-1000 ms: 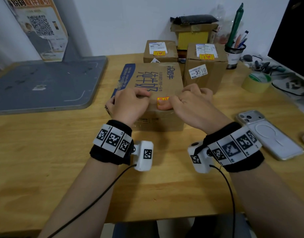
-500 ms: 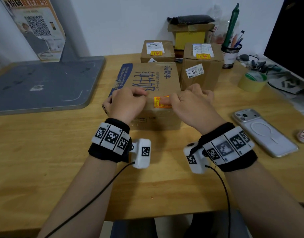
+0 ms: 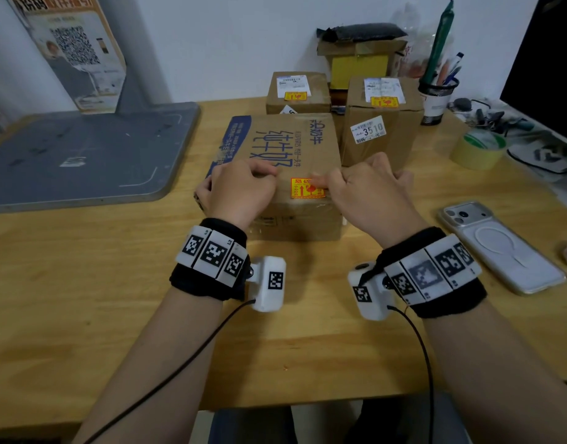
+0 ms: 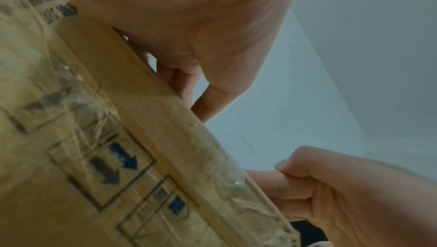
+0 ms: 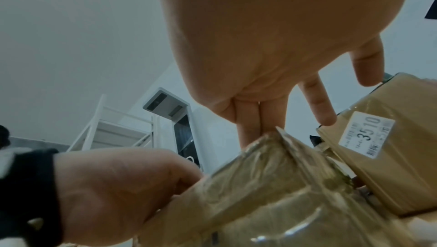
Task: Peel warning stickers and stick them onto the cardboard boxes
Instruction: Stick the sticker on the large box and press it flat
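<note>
You are pressing the warning sticker [image 3: 307, 188] flat with your right hand [image 3: 368, 193], fingers curled but grasping nothing, while your left hand [image 3: 240, 190], also clenched, is steadying the center-frame box [image 3: 285, 149].

A pale wooden desk [image 3: 83, 299] fills the lower frame and runs back to a plain white wall [image 3: 227, 43] across the top, while a white metal shelf rack [image 5: 113, 129] stands at centre left of the right wrist view.
</note>
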A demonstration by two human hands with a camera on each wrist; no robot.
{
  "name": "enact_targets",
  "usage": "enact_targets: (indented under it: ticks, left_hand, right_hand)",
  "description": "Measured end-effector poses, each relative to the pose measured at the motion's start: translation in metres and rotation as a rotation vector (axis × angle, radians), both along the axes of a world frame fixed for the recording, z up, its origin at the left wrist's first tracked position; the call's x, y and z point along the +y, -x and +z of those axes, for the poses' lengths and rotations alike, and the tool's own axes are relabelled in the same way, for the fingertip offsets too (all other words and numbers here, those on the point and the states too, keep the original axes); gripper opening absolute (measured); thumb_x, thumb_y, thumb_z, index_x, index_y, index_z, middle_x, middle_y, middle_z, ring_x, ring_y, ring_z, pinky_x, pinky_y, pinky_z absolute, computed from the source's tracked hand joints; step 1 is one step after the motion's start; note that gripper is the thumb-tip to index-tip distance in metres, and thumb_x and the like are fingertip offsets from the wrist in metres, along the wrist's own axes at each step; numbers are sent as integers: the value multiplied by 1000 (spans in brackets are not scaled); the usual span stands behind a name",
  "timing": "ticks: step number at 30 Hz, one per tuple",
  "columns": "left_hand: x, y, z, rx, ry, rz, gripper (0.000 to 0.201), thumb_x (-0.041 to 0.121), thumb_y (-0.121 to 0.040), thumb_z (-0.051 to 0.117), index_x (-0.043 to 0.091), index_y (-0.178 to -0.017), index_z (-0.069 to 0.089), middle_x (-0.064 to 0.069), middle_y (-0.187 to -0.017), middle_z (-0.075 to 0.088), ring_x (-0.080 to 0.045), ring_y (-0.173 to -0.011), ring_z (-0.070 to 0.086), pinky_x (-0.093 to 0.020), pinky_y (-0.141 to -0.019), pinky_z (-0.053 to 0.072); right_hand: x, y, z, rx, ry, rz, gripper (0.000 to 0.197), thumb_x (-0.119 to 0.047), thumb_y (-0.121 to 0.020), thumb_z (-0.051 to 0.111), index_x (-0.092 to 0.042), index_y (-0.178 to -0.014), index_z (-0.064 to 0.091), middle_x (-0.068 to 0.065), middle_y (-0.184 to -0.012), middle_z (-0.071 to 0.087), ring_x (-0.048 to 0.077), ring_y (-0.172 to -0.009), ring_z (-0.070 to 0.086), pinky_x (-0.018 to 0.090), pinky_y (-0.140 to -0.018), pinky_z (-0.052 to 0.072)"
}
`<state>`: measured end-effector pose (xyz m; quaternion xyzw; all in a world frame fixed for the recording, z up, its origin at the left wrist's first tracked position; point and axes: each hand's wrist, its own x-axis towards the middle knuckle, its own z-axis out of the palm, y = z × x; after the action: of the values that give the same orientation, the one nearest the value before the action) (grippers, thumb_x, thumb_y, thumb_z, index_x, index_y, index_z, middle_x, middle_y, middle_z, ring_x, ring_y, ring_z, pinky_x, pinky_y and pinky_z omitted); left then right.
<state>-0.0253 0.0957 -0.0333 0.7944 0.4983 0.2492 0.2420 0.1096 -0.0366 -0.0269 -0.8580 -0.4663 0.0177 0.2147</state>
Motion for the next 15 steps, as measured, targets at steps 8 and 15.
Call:
enact_targets:
  ticks: [8, 15]
  left_hand:
    - [-1, 0, 0, -10, 16, 10, 18, 42, -83, 60, 49, -94, 71, 26, -120, 61, -10, -132, 35, -46, -112, 19]
    - [-2, -1, 0, -5, 19, 16, 16, 43, -83, 59, 49, -93, 70, 26, -119, 61, -10, -131, 36, -44, -112, 20]
  right_hand:
    - [-7, 3, -2, -102, 12, -77, 70, -49, -86, 8, -34, -93, 77, -12, -97, 72, 14, -98, 28, 42, -81, 17]
    - [-4, -4, 6, -101, 15, -48, 52, -42, -99, 30, -25, -94, 79, -2, -101, 71, 16, -103, 32, 43, -84, 19]
